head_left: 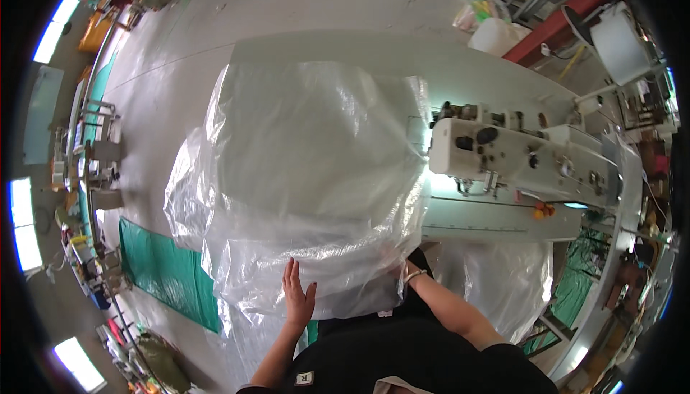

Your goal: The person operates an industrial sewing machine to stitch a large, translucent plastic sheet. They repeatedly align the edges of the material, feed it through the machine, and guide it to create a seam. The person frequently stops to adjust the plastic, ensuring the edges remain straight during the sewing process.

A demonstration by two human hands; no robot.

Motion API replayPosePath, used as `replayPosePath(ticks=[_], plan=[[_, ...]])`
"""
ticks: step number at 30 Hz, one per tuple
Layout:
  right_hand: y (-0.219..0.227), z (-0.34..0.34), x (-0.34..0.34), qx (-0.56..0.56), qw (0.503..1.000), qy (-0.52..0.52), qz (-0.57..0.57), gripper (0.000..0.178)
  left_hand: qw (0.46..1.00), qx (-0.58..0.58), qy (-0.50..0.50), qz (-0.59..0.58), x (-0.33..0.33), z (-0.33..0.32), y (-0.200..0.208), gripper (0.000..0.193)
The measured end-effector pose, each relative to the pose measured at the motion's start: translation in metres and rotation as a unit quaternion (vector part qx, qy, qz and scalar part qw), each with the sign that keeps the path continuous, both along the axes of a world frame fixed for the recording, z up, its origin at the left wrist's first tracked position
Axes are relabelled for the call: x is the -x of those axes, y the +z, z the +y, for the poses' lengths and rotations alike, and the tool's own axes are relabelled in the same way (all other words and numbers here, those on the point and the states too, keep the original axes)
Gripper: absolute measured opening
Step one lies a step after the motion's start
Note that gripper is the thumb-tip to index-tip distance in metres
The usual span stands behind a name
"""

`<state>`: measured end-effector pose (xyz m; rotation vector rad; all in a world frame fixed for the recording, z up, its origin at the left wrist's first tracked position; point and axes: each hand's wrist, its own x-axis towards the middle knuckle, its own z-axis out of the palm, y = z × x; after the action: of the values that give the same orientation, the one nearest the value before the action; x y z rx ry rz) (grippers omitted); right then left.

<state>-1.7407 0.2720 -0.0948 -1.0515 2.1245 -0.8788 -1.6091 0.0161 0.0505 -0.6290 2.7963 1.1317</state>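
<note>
While the sheet (pixel 309 149) lies across the table (pixel 496 230), the worker seems to be straightening it!
Left hand (pixel 296 297), at the sheet's six o'clock, is gripping nothing: fingers together, thumb apart, plastic beneath and beyond them. Right hand (pixel 399 267), near five, is veiled by plastic; its grip can't be told. Next probably calls for guiding an edge toward the machine (pixel 517 157) at three.

Clear plastic sheet (pixel 316 149) at centre: thin, smooth, wrinkled, glossy glare along folds; more shiny clear film (pixel 496 275) at 4 o'clock; sewing machine (pixel 517 157), 3 o'clock: white painted-metal look, smooth; tabletop (pixel 309 47), 12 o'clock: smooth, low sheen; green sheeting (pixel 169 275), 8 o'clock: plastic-looking, creased, semi-gloss; shirt (pixel 366 354), 6 o'clock: matt black cloth.
</note>
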Motion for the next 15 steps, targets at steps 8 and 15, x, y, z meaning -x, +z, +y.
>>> replayPosePath(ticks=[8, 15], plan=[[-0.049, -0.016, -0.025, 0.016, 0.996, 0.076, -0.047, 0.046, 0.993, 0.101, 0.003, 0.058, 0.017, -0.031, -0.082, 0.07], [-0.058, -0.024, -0.03, 0.099, 0.982, 0.109, -0.115, 0.047, 0.977, 0.159, -0.02, 0.141, -0.002, -0.038, -0.137, 0.068]])
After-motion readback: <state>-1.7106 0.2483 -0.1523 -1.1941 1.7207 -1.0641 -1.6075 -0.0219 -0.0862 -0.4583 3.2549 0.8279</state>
